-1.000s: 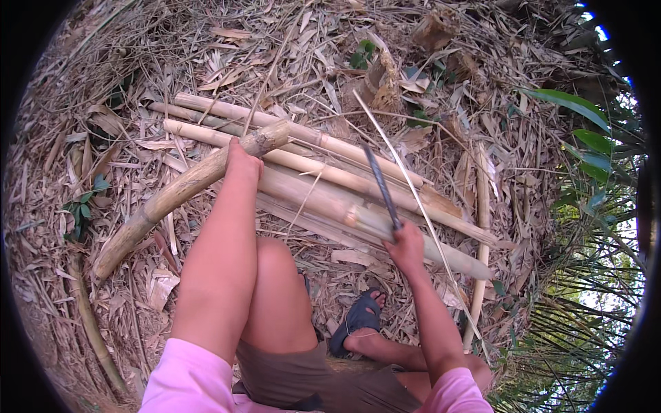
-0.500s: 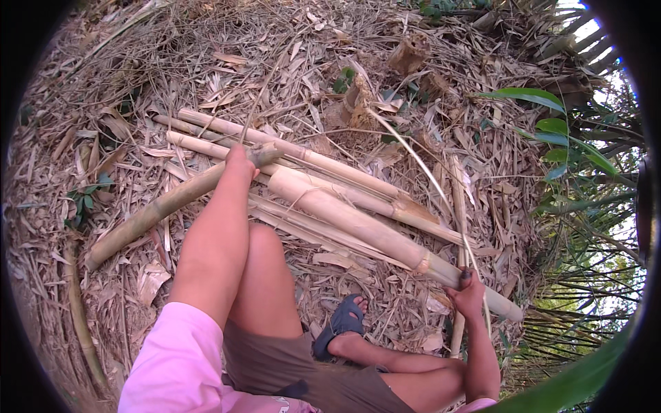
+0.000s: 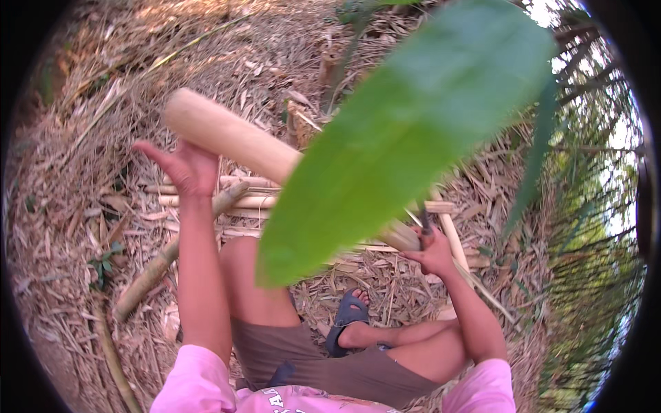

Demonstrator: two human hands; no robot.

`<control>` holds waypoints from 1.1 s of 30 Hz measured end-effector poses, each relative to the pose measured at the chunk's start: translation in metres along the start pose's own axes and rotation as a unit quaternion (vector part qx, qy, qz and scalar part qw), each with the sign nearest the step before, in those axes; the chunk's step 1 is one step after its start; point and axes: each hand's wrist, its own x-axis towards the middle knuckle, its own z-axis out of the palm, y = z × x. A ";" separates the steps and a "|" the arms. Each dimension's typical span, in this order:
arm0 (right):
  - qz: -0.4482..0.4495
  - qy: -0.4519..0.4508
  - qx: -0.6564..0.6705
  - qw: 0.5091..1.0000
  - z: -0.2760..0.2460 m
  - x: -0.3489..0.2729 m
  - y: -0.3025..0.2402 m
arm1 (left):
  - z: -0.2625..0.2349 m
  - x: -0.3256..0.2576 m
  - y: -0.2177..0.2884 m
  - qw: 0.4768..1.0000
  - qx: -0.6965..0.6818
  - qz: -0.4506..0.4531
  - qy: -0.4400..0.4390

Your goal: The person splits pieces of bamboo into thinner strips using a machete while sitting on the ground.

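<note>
A thick, pale bamboo pole [image 3: 231, 131] slants through the air in front of me, its left end higher. My left hand [image 3: 189, 168] bears up that end from below, palm raised, thumb stretched away; the bamboo hides most of its fingers. Beside the pole's lower right end, my right hand [image 3: 434, 251] is closed on a dark, narrow tool handle [image 3: 425, 221], its kind unclear. Whether those fingers also touch the pole I cannot tell. A large, blurred green leaf [image 3: 406, 131] covers the pole's middle.
Several split bamboo lengths [image 3: 248, 202] lie on dry leaf litter beyond my knees. A greenish bamboo stick [image 3: 155, 275] leans across at the left, with another long stick [image 3: 113, 351] nearer. A cut stump [image 3: 299, 124] stands ahead. Bamboo growth [image 3: 585, 275] fills the right.
The thick pole has risen from the pile. My left hand has gone from the greenish stick to the pole's left end. My right hand has shifted up and left. The leaf has swung into view.
</note>
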 end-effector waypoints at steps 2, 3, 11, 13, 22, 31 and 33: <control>-0.055 0.002 -0.058 0.997 0.005 0.004 0.006 | 0.032 -0.015 0.018 0.998 0.035 0.039 -0.018; -0.079 0.007 -0.100 0.992 0.014 0.008 -0.006 | 0.035 -0.016 0.035 0.996 0.062 0.054 -0.042; -0.046 0.163 0.001 0.986 0.076 -0.012 -0.022 | 0.071 -0.023 0.128 0.990 0.113 0.071 -0.046; -0.045 0.200 0.009 0.979 0.087 -0.022 -0.018 | 0.071 -0.011 0.163 0.978 0.152 0.084 -0.114; 0.069 0.190 -0.071 0.977 0.064 -0.011 0.090 | 0.132 -0.024 0.314 0.927 0.252 0.210 -0.180; 0.146 0.157 -0.262 0.941 0.067 0.004 0.151 | 0.165 -0.060 0.339 0.907 0.270 0.281 -0.158; 0.160 0.141 -0.300 0.930 0.062 0.007 0.150 | 0.181 -0.054 0.347 0.893 0.296 0.299 -0.158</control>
